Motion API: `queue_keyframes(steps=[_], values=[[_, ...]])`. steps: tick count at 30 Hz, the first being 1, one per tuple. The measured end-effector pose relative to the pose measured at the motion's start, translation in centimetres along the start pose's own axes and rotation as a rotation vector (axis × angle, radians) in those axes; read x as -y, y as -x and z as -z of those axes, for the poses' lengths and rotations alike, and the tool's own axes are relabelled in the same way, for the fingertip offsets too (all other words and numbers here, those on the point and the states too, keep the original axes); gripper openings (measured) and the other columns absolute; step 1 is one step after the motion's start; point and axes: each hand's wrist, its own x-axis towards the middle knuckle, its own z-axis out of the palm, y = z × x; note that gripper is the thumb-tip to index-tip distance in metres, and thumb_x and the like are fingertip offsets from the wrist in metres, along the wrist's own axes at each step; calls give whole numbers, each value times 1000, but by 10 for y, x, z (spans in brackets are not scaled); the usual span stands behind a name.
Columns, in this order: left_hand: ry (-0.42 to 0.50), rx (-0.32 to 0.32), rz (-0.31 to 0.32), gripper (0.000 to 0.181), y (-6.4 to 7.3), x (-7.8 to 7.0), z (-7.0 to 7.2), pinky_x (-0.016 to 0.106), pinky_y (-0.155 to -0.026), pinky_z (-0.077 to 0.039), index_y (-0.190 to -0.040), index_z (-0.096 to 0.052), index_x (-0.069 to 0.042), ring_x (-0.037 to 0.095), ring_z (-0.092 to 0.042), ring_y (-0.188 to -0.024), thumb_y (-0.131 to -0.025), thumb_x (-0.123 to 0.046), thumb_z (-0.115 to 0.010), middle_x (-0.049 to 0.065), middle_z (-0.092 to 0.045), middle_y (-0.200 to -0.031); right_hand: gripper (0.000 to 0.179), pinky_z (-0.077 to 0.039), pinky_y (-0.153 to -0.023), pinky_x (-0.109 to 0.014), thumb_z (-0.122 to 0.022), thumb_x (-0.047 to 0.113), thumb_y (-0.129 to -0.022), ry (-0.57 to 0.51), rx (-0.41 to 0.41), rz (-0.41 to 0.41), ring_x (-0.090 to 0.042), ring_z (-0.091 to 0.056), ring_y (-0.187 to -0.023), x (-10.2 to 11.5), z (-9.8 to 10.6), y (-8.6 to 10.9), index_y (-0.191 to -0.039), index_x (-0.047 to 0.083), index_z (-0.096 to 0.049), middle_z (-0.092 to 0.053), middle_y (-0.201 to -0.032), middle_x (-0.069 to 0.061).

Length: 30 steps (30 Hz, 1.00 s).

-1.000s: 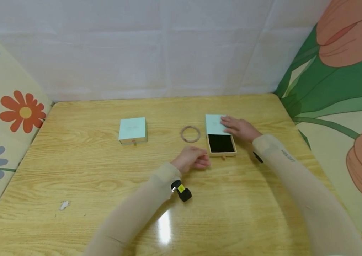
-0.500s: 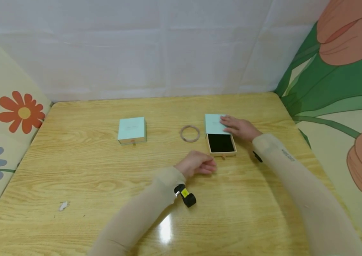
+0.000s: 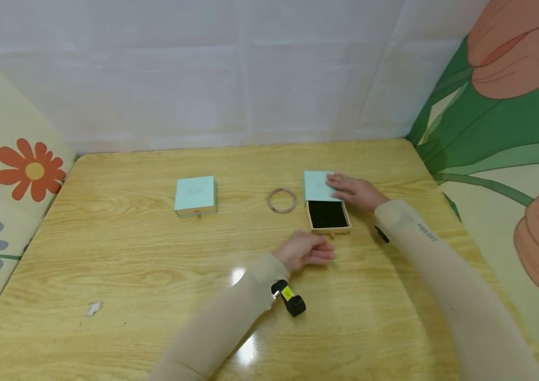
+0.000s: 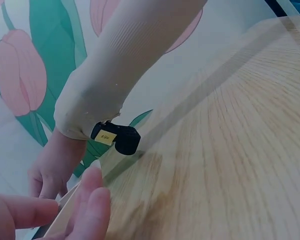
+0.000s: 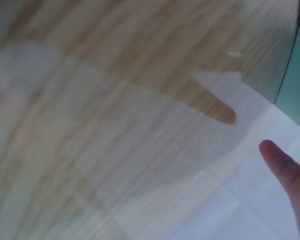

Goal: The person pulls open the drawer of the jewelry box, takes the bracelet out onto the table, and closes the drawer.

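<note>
On the table, the right drawer-style jewellery box has a light-blue sleeve (image 3: 318, 185) and a drawer (image 3: 329, 231) pulled out toward me, lined in black. My right hand (image 3: 357, 191) rests on the sleeve's top with its fingers spread. One of its fingers (image 5: 285, 167) shows near the box in the right wrist view. Just in front of the drawer is my left hand (image 3: 304, 250), its fingers loosely bent and holding nothing. In the left wrist view its fingers (image 4: 90, 210) are close to the drawer's edge; whether they touch it I cannot tell. A thin pinkish bangle (image 3: 269, 206) lies left of the box.
A second light-blue box (image 3: 195, 194), its drawer pushed in, stands on the left of the wooden table (image 3: 155, 254). A small whitish mark (image 3: 94, 308) is at the table's front left. A white cloth wall (image 3: 250, 79) and flower-printed side panels surround the table.
My left hand has moved right and toward me, from beside the drawer's left corner to in front of it. My right hand, both boxes and the bangle stay where they were.
</note>
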Motion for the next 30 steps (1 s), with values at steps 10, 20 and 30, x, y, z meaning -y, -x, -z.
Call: queue_keyframes(steps=[10, 20, 30], values=[[115, -24, -8, 22, -9, 12, -10, 39, -83, -57, -117, -58, 6, 31, -70, -91, -99, -5, -52, 24, -68, -104, 48, -16, -116, -54, -53, 23, -102, 8, 9, -10, -35, -20, -144, -2, -2, 0, -144, 2, -42, -29, -155, -14], [187, -41, -19, 16, -18, 17, -18, 39, -84, -56, -112, -58, 2, 26, -71, -84, -99, -7, -54, 18, -69, -95, 48, -17, -116, -54, -54, 21, -101, 4, 4, 7, -35, -22, -143, -2, 0, -1, -143, 1, -43, -31, -154, -16], [252, -59, -28, 7, -24, 20, -25, 41, -86, -56, -103, -57, -2, 20, -68, -74, -99, -5, -52, 11, -65, -83, 47, -18, -115, -54, -54, 21, -101, 5, -8, 8, -34, -23, -143, -3, -1, 0, -143, 2, -44, -32, -154, -14]])
